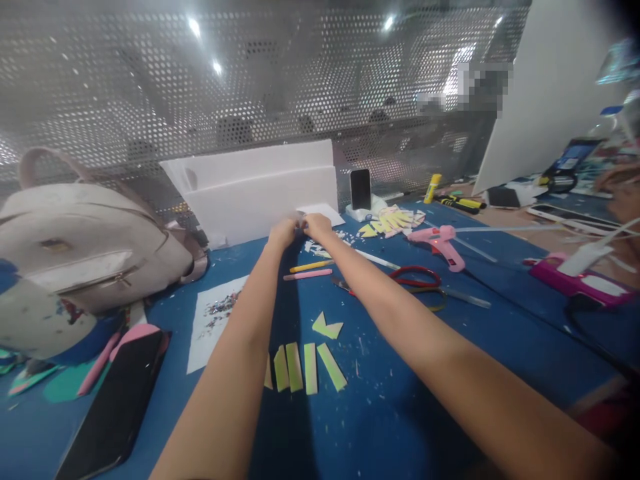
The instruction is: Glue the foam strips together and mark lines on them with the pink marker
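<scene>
Both arms stretch forward over the blue table. My left hand [283, 233] and my right hand [317, 227] meet at the far side, fingers pinched close together in front of the white foam boards [260, 200]. Whatever lies between the fingertips is too small and blurred to name. A white sheet [325, 212] lies just behind my right hand, and white scraps [315, 248] are scattered beside it. Nearer to me are a yellow pen [311, 265] and a pink pen [308, 274]. Several green strips [311, 369] lie in a row between my forearms, below a notched green piece [327, 327].
Red-handled scissors [417, 275] and a pink glue gun [443, 244] lie right, near a magenta power strip [583, 280]. A phone [361, 189] stands behind. At left are a backpack [95, 240], a black phone [115, 407] and paper with glittery bits [203, 343]. Someone's hand [623, 187] shows far right.
</scene>
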